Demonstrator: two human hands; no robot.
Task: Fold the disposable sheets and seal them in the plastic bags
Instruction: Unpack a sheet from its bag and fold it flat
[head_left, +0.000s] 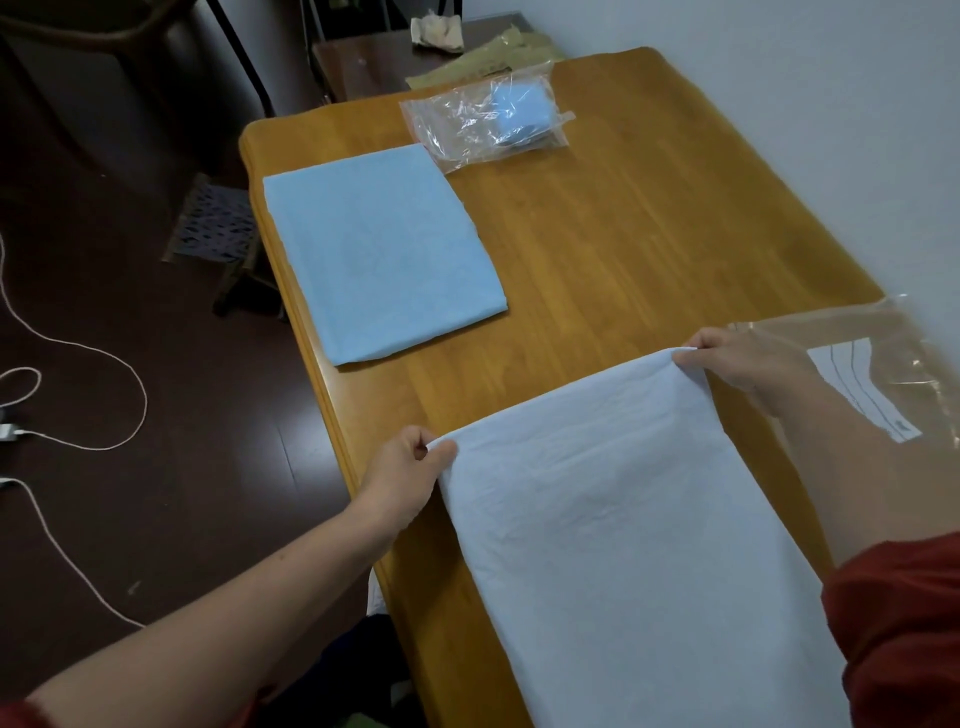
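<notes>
White sheet lies on the table, long axis running from the grip toward the person; left hand and right hand each pinch a far corner. Beyond the grip: one folded blue sheet, one filled bag; beside the right hand, one empty bag.

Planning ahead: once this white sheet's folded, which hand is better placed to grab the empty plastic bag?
Probably the right hand: the empty plastic bag lies beside it; the left hand grips the white sheet farther away.
</notes>
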